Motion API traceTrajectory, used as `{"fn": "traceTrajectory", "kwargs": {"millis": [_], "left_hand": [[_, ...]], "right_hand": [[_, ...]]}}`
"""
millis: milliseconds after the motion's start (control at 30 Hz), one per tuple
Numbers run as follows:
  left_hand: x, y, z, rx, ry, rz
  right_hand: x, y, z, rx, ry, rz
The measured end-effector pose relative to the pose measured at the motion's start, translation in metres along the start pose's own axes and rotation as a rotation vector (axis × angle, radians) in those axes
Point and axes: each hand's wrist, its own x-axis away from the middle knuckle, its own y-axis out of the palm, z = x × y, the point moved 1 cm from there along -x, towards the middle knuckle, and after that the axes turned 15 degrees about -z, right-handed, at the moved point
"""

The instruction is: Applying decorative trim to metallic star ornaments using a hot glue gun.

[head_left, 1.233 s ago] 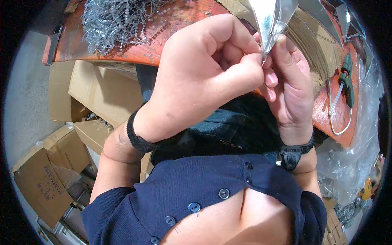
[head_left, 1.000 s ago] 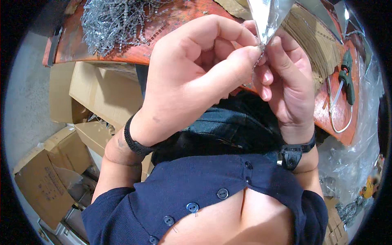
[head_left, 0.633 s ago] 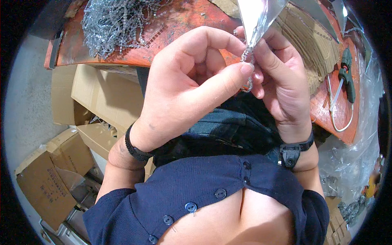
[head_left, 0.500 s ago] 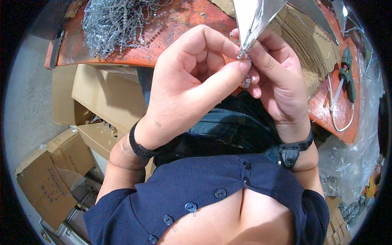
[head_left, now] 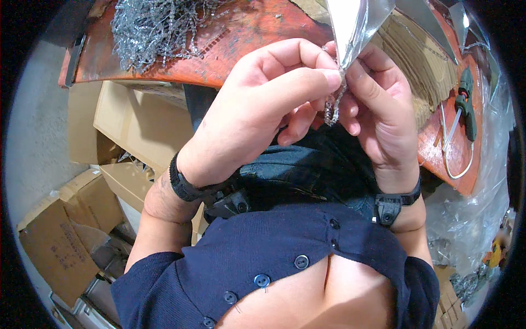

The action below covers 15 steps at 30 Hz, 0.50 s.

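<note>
A shiny silver pointed piece [head_left: 357, 30], folded like a cone or star point, hangs tip down between my hands. Its wide end runs out of the picture at the top. My right hand [head_left: 388, 109] is closed, with thumb and fingers pinching near the tip. From the left, my left hand [head_left: 263, 109] is closed too, thumb pressed against its forefinger at the tip. A thin silver beaded strand [head_left: 331, 111] dangles in a loop from the tip between the fingers. How it is fixed to the tip is hidden by my fingertips.
On the worn red table [head_left: 252, 27] lies a heap of silver strands [head_left: 156, 35]. A stack of cardboard [head_left: 427, 71] and a green-and-black glue gun [head_left: 466, 104] with a white cord are to the right. Cardboard boxes [head_left: 142, 120] stand at left; clear plastic sheeting [head_left: 466, 219] hangs at right.
Both hands and the silver piece have shifted slightly right and down in the picture. My left hand has turned, its thumb now lying higher across the tip. More of the strand's loop shows.
</note>
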Motion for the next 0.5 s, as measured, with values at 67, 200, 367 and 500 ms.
{"fn": "traceTrajectory", "kwargs": {"millis": [67,200,367,500], "left_hand": [[0.0,0.0,0.001,-0.041,-0.005,-0.016],[0.002,0.005,-0.001,-0.446,0.205,0.098],[0.005,0.005,-0.004,-0.94,0.38,0.223],[0.005,0.004,-0.008,-1.063,0.428,0.254]], "right_hand": [[0.0,-0.001,0.001,0.007,0.004,-0.008],[-0.001,-0.003,0.005,-0.021,-0.018,-0.078],[-0.003,0.003,0.007,-0.018,-0.044,-0.047],[0.0,0.001,0.004,-0.023,-0.031,-0.05]]}}
